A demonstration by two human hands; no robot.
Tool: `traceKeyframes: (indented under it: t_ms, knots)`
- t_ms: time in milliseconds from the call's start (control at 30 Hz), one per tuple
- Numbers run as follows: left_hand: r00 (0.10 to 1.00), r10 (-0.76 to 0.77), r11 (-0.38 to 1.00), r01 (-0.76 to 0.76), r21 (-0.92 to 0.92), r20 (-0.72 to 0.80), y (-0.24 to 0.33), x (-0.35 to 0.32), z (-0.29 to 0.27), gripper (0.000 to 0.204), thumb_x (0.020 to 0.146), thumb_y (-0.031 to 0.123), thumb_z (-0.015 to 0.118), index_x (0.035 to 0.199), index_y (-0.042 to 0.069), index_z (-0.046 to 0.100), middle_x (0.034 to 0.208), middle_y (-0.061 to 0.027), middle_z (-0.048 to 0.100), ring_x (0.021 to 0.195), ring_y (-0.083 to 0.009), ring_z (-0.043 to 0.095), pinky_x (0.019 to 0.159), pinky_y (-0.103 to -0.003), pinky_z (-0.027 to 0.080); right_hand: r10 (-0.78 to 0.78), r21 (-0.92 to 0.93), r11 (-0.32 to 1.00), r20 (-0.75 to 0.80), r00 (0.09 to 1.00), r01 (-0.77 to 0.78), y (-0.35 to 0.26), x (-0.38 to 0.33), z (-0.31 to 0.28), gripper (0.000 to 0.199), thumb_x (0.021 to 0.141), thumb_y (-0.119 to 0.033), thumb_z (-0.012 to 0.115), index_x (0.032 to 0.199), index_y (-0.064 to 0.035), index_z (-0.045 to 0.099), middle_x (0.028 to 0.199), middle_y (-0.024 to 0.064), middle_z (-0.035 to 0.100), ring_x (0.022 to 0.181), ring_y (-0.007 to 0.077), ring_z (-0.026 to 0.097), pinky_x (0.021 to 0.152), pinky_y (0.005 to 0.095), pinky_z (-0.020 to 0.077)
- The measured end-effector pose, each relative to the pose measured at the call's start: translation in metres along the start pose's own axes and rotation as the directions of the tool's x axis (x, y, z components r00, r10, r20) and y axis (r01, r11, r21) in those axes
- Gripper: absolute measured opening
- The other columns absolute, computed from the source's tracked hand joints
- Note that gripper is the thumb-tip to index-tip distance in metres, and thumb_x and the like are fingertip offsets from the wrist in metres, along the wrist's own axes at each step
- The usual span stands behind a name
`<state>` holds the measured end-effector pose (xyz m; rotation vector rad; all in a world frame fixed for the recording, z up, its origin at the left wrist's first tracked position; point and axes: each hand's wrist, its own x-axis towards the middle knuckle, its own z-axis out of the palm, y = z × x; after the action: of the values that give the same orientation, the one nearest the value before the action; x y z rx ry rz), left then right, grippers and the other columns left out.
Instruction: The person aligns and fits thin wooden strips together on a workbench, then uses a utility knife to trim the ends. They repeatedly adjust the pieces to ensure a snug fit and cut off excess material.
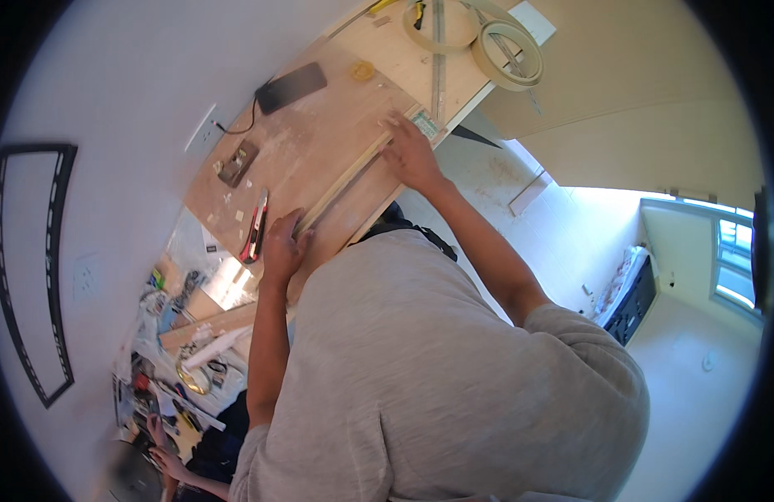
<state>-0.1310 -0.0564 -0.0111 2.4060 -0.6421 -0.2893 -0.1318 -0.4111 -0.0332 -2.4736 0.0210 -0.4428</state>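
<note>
A long, thin wooden strip lies along the workbench board, between my two hands. My left hand is closed at its lower-left end, the thumb on the near side. At the far end, my right hand grips the strip with fingers over it and the thumb on the near edge; its exact contact is partly hidden. A red and black utility knife rests just left of my left hand. Farther up the board sits a small wooden block-shaped tool. A green and white label lies beside my right hand.
A dark phone on a cable lies by the wall socket. Rolls of pale edging band and a yellow tape roll are at the back. Cluttered tools fill the lower left, where another person's hands show.
</note>
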Motion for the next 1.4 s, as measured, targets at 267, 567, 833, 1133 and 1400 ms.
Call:
traceKeyframes:
  t_ms: [267, 567, 833, 1133, 1400]
  knots:
    - [0.986, 0.055, 0.994, -0.040, 0.099, -0.158, -0.003, -0.017, -0.007, 0.048, 0.087, 0.018, 0.079, 0.130, 0.002, 0.066, 0.127, -0.0211, 0.068, 0.113, -0.0414, 0.066, 0.097, -0.049, 0.053, -0.032, -0.188, 0.979, 0.225, 0.974, 0.076, -0.027, -0.021, 0.039, 0.057, 0.103, -0.041, 0.063, 0.148, -0.0077, 0.058, 0.165, 0.0207, 0.039, 0.158, 0.0467, 0.023, 0.124, 0.0519, 0.0324]
    - [0.998, 0.001, 1.000, 0.000, 0.030, -0.062, -0.047, -0.059, -0.018, 0.042, 0.085, 0.008, 0.077, 0.126, 0.001, 0.069, 0.122, -0.0189, 0.066, 0.111, -0.0400, 0.064, 0.098, -0.048, 0.052, 0.246, -0.273, 0.911, -0.242, 0.939, -0.309, 0.021, -0.027, 0.039, 0.059, 0.094, -0.030, 0.072, 0.140, 0.0035, 0.059, 0.158, 0.0321, 0.042, 0.144, 0.0458, 0.044, 0.117, 0.0535, 0.0389]
    - [0.995, 0.092, 0.994, -0.089, 0.055, -0.041, -0.048, -0.057, -0.018, 0.044, 0.084, 0.004, 0.075, 0.127, 0.001, 0.069, 0.120, -0.0191, 0.065, 0.109, -0.0400, 0.065, 0.096, -0.048, 0.053, 0.864, 0.556, 0.465, -0.113, 0.491, -0.689, 0.120, 0.003, 0.013, 0.028, 0.088, -0.015, 0.078, 0.112, -0.0004, 0.079, 0.097, 0.0156, 0.078, 0.086, 0.0266, 0.072, 0.078, 0.0402, 0.0565]
    - [0.999, -0.006, 0.996, 0.010, 0.086, -0.049, -0.034, -0.062, -0.019, 0.044, 0.082, 0.004, 0.075, 0.126, 0.004, 0.068, 0.119, -0.0192, 0.065, 0.113, -0.0408, 0.062, 0.097, -0.049, 0.052, 0.837, 0.600, 0.489, -0.118, 0.534, -0.633, 0.131, -0.007, 0.017, 0.022, 0.087, -0.010, 0.080, 0.107, -0.0016, 0.081, 0.087, 0.0090, 0.076, 0.075, 0.0156, 0.067, 0.064, 0.0314, 0.0533]
    - [0.993, -0.054, 0.980, 0.072, 0.185, -0.105, -0.016, -0.067, -0.012, 0.044, 0.083, 0.005, 0.073, 0.127, 0.004, 0.067, 0.120, -0.0162, 0.063, 0.114, -0.0389, 0.062, 0.099, -0.049, 0.051, 0.739, 0.809, 0.148, 0.291, 0.608, -0.568, 0.150, -0.012, 0.004, 0.023, 0.101, -0.011, 0.067, 0.122, -0.0026, 0.071, 0.106, 0.0077, 0.074, 0.086, 0.0202, 0.070, 0.072, 0.0339, 0.0578]
